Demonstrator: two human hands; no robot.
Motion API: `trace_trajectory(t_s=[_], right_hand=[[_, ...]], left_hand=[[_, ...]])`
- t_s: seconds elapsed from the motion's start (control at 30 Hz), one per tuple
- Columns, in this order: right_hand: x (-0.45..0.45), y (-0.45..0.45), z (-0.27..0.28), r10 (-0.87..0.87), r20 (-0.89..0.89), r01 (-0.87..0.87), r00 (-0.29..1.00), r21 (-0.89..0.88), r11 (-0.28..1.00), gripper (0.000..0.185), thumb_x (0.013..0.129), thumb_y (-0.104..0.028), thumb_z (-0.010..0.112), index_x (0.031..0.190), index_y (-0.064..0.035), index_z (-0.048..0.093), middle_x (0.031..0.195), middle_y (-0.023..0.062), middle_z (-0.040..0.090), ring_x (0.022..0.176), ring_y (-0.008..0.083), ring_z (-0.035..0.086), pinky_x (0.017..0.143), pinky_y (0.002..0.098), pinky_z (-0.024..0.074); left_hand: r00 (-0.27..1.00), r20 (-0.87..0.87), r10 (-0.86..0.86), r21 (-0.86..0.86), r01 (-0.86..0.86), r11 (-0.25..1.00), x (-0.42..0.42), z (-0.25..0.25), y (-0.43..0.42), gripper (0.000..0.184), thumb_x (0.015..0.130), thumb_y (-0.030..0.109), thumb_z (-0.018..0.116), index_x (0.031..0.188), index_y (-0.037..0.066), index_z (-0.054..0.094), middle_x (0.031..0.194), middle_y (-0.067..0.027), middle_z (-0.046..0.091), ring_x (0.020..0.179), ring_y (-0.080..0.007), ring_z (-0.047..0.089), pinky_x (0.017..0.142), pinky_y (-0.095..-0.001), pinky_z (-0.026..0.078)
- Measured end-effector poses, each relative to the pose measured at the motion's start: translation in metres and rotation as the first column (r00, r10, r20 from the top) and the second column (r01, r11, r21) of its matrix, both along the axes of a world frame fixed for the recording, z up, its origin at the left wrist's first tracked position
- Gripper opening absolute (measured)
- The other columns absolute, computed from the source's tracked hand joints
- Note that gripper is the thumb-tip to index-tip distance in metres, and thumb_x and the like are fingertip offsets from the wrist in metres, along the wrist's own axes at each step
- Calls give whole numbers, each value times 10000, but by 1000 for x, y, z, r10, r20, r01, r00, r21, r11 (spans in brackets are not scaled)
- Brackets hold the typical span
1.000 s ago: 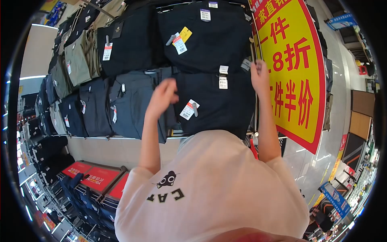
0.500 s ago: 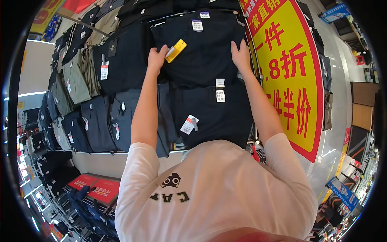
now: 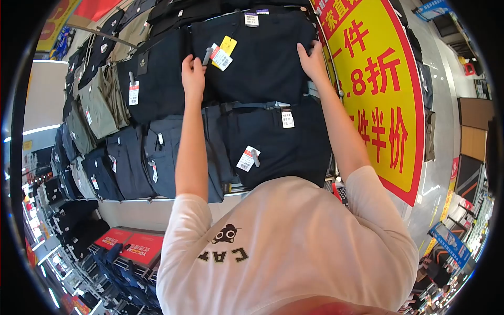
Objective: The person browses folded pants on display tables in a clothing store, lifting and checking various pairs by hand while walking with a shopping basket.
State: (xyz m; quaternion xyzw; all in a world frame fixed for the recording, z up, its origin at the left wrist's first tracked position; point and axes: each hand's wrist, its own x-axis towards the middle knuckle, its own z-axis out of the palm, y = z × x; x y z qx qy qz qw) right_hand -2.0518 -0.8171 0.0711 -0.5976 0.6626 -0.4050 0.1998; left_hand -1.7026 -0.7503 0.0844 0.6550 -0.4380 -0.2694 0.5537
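Observation:
A pair of folded dark trousers (image 3: 257,68) lies flat on the sloping rack in front of me, with a size label (image 3: 251,19) at the top. A yellow tag (image 3: 228,45) and a white-and-red price tag (image 3: 221,58) lie on its left part. My left hand (image 3: 193,77) is at the left edge of these trousers, fingers slightly curled and apart. At the right edge is my right hand (image 3: 313,62), thumb and fingers spread. Below lies another folded dark pair (image 3: 283,144) with its own price tag (image 3: 248,158).
More dark trousers (image 3: 155,73) and khaki ones (image 3: 100,100) line the rack to the left. A big yellow-and-red sale sign (image 3: 373,100) stands close on the right, beside a shiny floor (image 3: 441,131). Red signs (image 3: 142,247) show at lower left.
The upper trousers' lower edge has shifted up. The white-and-red price tag now shows over the yellow tag. My left hand has moved slightly left and down; my right hand slightly up.

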Motion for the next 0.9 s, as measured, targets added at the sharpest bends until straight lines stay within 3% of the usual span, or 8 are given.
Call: trace_trajectory(t_s=[0.07,0.13,0.27,0.47,0.57,0.67,0.83,0.9], right_hand=[[-13,28,-4,32,89,-37,995,63,997,629,885,-434,671,1247,44,478,1041,255,611,948,371,618,827,419,496],[-21,60,-19,36,82,-43,996,79,996,680,866,-447,695,1275,45,465,1044,220,590,937,322,601,837,386,498],[-12,104,-34,126,-24,-125,992,57,991,735,861,-474,688,1306,57,444,1216,293,551,1098,394,583,945,432,476],[1,92,-5,200,-63,-177,978,270,947,405,923,-377,610,1054,-2,532,948,290,628,926,474,606,775,509,480],[12,76,16,65,31,-63,997,-61,996,292,947,-294,568,974,-6,528,899,290,626,896,501,588,746,540,461],[23,51,-4,-4,-7,2,1000,-202,979,308,943,-301,570,1000,1,547,922,295,626,915,499,584,772,534,469],[14,53,-8,3,-162,19,987,136,991,361,902,-311,588,1082,2,574,1077,250,604,993,441,602,832,497,483],[14,53,0,-22,-93,21,995,-6,1000,391,905,-322,588,1112,10,565,1067,250,600,987,435,600,841,496,480]], left_hand=[[998,36,43,26,-44,999,-19,-1,42,433,1006,242,531,1325,-47,479,980,-124,644,761,-149,644,676,-281,511],[992,-115,46,218,-20,976,-34,-11,78,491,1003,262,549,1355,-59,432,1016,-136,643,757,-162,654,686,-283,519],[953,-299,-55,404,178,897,-53,-38,98,807,939,332,661,1463,-111,235,1053,-218,632,758,-212,690,655,-280,535],[906,-417,-72,366,239,899,-39,-37,72,496,950,239,645,1266,-79,435,865,-142,636,626,-195,672,541,-281,535],[920,-369,-129,83,170,982,-40,-8,66,250,945,220,650,935,50,469,805,-94,592,584,-181,647,528,-298,550],[925,-377,-48,159,115,980,-34,-23,52,264,939,234,657,919,50,470,760,-95,592,554,-188,637,527,-303,548],[907,-420,-32,305,174,936,-38,-44,57,330,919,262,684,1044,14,506,861,-114,618,605,-212,652,561,-311,560],[889,-457,-14,299,169,939,-42,-44,63,372,918,260,686,1109,4,494,899,-123,617,637,-206,657,577,-311,562]])
